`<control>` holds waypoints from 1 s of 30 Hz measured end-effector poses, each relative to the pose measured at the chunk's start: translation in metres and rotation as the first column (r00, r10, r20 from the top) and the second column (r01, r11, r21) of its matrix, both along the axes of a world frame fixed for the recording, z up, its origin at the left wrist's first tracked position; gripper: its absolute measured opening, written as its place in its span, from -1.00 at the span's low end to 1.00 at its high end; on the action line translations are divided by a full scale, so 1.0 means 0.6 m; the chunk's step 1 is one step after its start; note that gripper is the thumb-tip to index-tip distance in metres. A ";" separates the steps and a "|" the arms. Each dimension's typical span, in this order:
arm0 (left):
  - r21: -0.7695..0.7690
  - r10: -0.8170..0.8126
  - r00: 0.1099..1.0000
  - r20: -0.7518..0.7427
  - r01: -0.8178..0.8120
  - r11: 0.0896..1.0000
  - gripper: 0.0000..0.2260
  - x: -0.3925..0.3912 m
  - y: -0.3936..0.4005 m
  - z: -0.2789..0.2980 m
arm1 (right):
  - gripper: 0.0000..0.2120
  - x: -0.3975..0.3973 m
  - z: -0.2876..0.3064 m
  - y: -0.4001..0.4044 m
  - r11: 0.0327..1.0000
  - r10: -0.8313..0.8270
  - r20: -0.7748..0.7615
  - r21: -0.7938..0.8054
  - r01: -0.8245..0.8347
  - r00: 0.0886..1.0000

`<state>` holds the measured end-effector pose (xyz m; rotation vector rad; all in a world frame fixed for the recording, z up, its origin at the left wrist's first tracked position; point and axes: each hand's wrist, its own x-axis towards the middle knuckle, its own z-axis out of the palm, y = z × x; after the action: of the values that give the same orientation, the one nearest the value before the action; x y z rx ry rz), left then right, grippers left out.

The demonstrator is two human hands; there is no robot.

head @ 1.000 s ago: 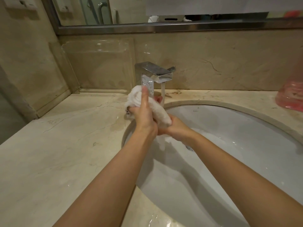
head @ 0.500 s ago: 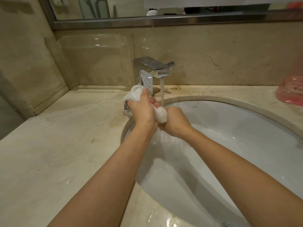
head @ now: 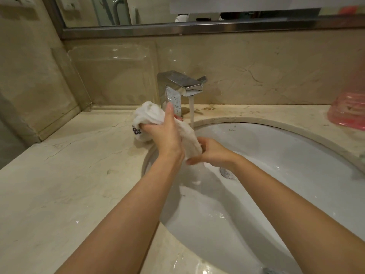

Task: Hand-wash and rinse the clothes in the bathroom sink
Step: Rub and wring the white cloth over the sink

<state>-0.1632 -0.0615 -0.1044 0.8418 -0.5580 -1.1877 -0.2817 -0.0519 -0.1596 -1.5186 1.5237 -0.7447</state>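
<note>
White garment (head: 152, 123) held over sink (head: 296, 147) rear-left rim, just left of faucet (head: 182, 86) stream. Long axis runs upper-left to lower-right. Left hand (head: 167, 137) grips upper bunch; right hand (head: 209, 153) pinches lower end, nearer basin.

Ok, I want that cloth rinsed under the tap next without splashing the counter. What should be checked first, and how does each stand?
1. Water running: ok, a stream falls from the faucet into the sink.
2. Grip: ok, the left hand and the right hand both hold the white cloth.
3. Cloth under the stream: not ok, it sits to the left of the water.
4. Cloth over the basin: not ok, its left end hangs above the countertop.
5. Drain open: cannot tell, partly hidden by the right wrist.
6. Soap rinsed out: cannot tell.
</note>
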 end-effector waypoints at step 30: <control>0.114 -0.275 0.878 0.392 0.251 0.961 -0.34 -0.021 0.026 -0.006 | -0.53 0.066 0.054 -0.011 0.859 -0.411 0.408 -0.127 0.497 0.815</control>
<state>-0.1756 -0.0461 -0.1082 1.1006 -1.0074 -1.2868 -0.2418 -0.0583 -0.1273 -1.0770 1.5594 -1.4483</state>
